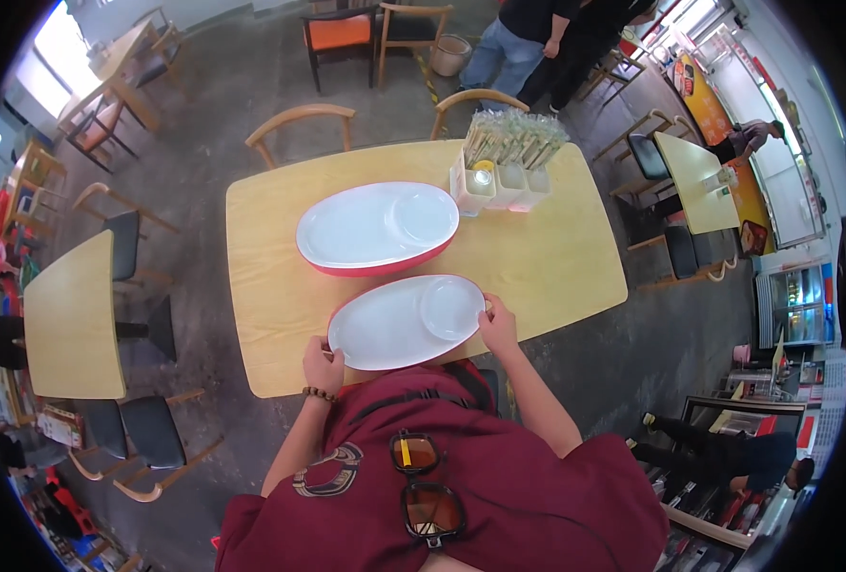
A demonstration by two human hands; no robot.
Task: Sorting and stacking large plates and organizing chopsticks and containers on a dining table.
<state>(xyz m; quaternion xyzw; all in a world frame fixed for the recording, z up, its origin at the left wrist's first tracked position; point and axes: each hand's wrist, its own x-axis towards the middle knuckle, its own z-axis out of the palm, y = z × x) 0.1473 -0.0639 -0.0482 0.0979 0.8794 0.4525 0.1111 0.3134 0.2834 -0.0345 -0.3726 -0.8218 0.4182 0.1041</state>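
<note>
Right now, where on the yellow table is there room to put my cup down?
The table is bare along its left side, beside both oval plates, and on the right front part, between the near plate and the right edge. The far right corner is crowded by the white caddy of wrapped sticks. The far plate fills the middle, and both hands grip the near one.

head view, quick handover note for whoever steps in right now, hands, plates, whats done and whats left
Left hand: gripping the near left rim of the near plate.
Right hand: gripping that plate's right rim.
Near plate: white oval with a red underside and a round compartment, at the near edge of the wooden table.
Far plate: same kind, resting mid-table, untouched by either hand.
Condiment caddy: behind the far plate, holding wrapped chopsticks.
Done: far plate is set down.
Left: near plate is held in both hands, not released.
</note>
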